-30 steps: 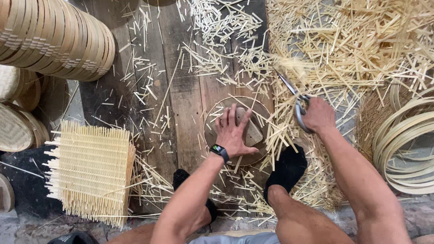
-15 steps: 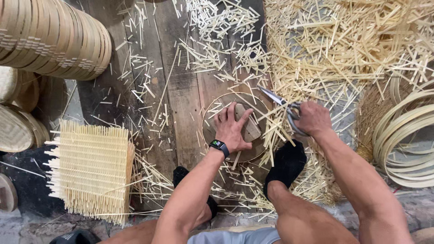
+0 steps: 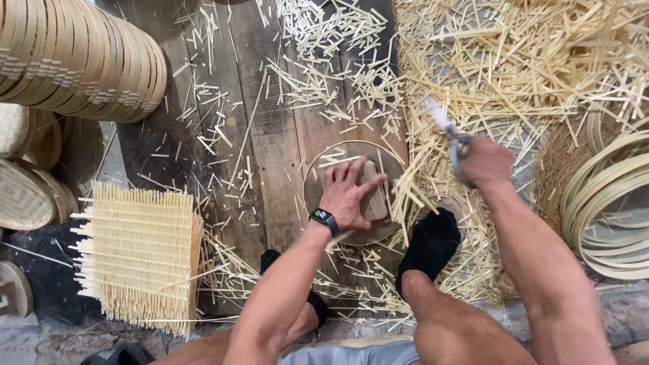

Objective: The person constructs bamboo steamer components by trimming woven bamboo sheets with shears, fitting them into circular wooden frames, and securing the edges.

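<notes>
Overhead view of your two hands at work above a dark plank floor [image 3: 270, 135] littered with cut bamboo slivers. Your left hand [image 3: 348, 196], a dark watch [image 3: 324, 218] at the wrist, lies open with fingers spread, pressing flat on a small wooden block [image 3: 374, 203] that rests on a round woven bamboo disc [image 3: 324, 177] ringed by a thin hoop. Your right hand [image 3: 483, 163] is closed around the handles of a pair of scissors [image 3: 446, 125], whose blurred blades point up and to the left, just beside the disc's right edge and over a deep heap of bamboo strips [image 3: 514, 61]. A foot in a black sock [image 3: 429, 247] rests on the strips just below and to the right of the disc. To the left lies a square mat of bamboo slats [image 3: 138, 253]; above it, a stacked row of round bamboo rims [image 3: 81, 57]. Loose bamboo hoops [image 3: 608, 203] lie at the right edge.
</notes>
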